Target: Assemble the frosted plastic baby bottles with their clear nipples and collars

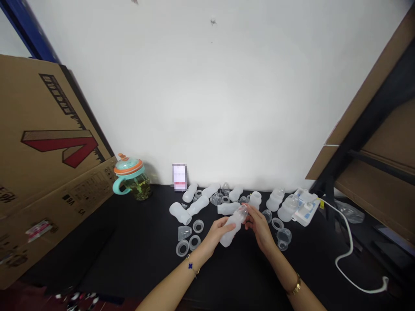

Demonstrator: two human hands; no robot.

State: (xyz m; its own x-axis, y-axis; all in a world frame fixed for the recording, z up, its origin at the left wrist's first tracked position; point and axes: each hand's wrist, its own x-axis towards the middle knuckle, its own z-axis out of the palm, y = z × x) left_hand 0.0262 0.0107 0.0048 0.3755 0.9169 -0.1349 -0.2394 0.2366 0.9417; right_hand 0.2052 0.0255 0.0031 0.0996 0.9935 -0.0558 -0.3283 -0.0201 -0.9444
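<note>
A translucent white baby bottle [228, 235] tilts up to the right above the black table, with my left hand [218, 232] wrapped round its body. At its upper end sits a clear nipple top [242, 211], and the fingers of my right hand [256, 221] close on that end. Just behind lies another bottle body [228, 209] on its side, and an upright one [255, 199] stands beyond my right fingers. Left of my left hand are several ring collars [198, 226] and a clear cap [184, 233].
More bottle bodies [180, 213] lie toward the wall. Assembled bottles [276, 199] stand at right beside a white power strip [305, 207] with a white cable [349, 242]. A teal-lidded glass pitcher [138, 183], a phone-like screen [179, 176] and a large cardboard box [48, 164] are at left.
</note>
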